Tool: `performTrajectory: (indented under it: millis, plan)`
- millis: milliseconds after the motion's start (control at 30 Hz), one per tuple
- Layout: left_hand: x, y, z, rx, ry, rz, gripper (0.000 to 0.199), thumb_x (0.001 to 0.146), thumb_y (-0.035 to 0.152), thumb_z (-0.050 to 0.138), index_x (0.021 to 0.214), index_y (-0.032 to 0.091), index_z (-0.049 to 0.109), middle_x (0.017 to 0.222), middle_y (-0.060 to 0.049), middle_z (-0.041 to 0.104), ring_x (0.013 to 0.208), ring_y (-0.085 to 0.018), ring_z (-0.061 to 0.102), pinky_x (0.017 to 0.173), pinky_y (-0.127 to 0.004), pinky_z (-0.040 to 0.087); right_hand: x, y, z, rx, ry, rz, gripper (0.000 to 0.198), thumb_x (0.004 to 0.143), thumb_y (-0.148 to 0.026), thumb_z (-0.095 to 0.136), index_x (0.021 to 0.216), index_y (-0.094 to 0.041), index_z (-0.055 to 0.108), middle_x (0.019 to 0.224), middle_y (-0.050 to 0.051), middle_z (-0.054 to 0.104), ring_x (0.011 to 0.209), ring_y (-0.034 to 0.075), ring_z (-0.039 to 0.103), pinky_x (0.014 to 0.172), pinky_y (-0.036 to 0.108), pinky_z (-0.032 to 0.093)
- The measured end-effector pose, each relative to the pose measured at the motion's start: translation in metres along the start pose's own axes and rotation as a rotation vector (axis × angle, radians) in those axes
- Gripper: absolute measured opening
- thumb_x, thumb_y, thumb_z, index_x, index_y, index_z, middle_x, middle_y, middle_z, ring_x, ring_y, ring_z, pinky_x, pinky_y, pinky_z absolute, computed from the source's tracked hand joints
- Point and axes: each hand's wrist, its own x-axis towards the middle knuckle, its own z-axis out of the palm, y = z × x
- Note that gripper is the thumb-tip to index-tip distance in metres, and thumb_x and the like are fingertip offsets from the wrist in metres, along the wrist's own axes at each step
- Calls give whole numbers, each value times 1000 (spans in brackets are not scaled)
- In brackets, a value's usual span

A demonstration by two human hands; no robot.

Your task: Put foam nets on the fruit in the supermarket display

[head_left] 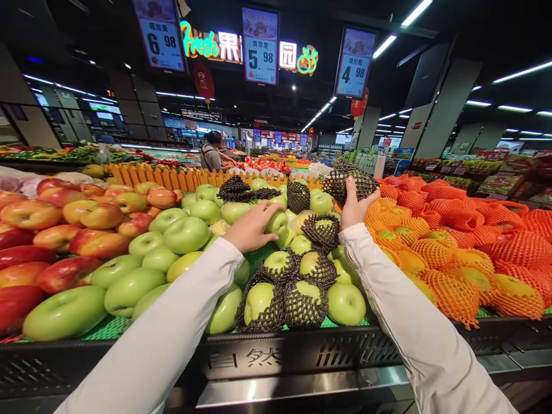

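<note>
My left hand reaches over the heap, its thumb and fingers closed around a green apple. Farther right, my right hand is raised and grips a black foam net, thumb up; whether fruit is inside I cannot tell. Between my arms, several green apples sit in black net sleeves, among them a netted apple at the front. A bare green apple lies beside them. Loose black nets rest on the fruit behind my left hand.
Red-yellow apples are heaped on the left, and oranges in orange nets on the right. A black crate edge runs along the front. An orange picket divider stands behind. Another person is farther back.
</note>
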Motion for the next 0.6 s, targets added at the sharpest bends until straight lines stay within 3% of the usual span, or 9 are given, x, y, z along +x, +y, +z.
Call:
performTrajectory:
  millis: [67,100,233,367,600]
  plan:
    - [0,8,-1,-138,121,-9,61,82,46,69,132,22,45,134,-13,55,120,-31,57,101,-44,47,11,6,-2,-66,-7,-17,95,79,-72,57,151,-21,24,153,20,35,139,28,46,114,55,40]
    - [0,12,-1,-201,123,-31,62,82,53,68,131,21,45,128,-12,59,114,-30,60,97,-43,48,16,9,-3,-87,-16,-23,91,80,-72,55,150,-22,25,153,19,35,138,28,46,111,56,44]
    - [0,23,3,-267,-105,-121,64,82,70,59,121,20,51,100,-7,70,87,-29,66,79,-40,51,24,14,-4,-80,-37,-45,84,83,-70,53,149,-26,27,152,18,34,137,29,47,105,57,49]
    - [0,23,7,-255,-246,-121,71,81,75,54,126,20,53,114,-9,71,99,-31,68,86,-39,51,17,11,-3,-139,14,-73,91,83,-71,52,151,-21,18,152,21,33,137,28,47,115,56,39]
    - [2,13,26,-236,-293,-111,73,91,74,36,134,18,56,142,-13,60,129,-31,58,112,-41,42,3,3,0,-154,-2,-122,100,82,-70,55,153,-15,9,153,26,30,142,29,43,118,55,34]
